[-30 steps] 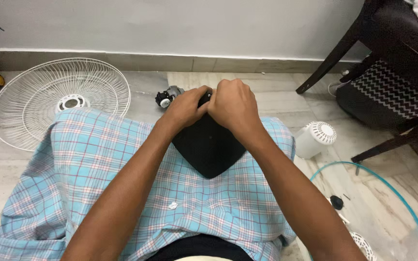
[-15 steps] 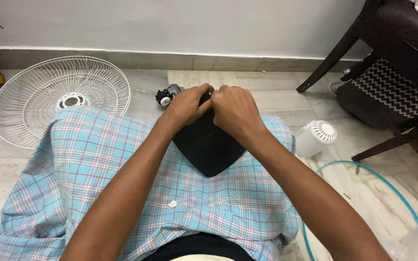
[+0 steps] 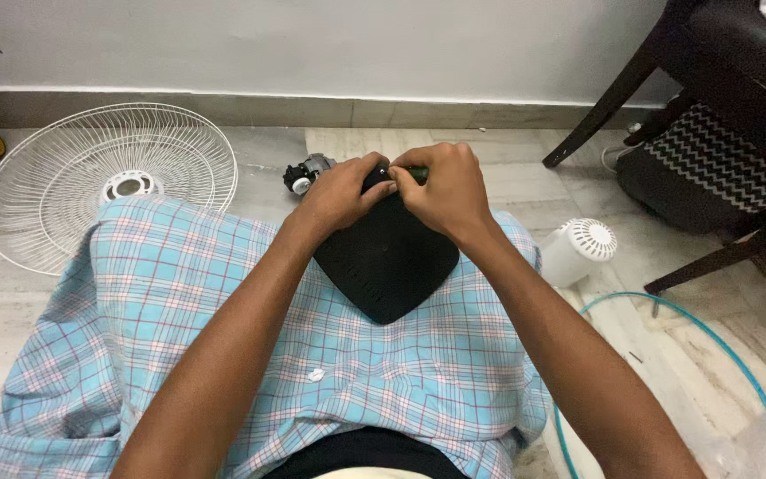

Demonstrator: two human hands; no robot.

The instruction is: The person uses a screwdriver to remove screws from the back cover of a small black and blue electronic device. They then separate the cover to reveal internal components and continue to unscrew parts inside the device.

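Both hands meet at the top edge of a black rounded-triangular cover (image 3: 387,266) lying on the checked cloth (image 3: 179,328) over the lap. The left hand (image 3: 339,193) curls narrowly, fingertips pressed on the cover's rim. The right hand (image 3: 443,191) is closed around a dark green-handled tool (image 3: 417,172), pinched against the same spot. Just beyond the left hand sits a small motor (image 3: 305,172).

No package, label, sign or screen showed anywhere in the view, neither on the floor (image 3: 454,146), nor against the wall (image 3: 312,44), nor beside the dark chair (image 3: 720,80) at the right.
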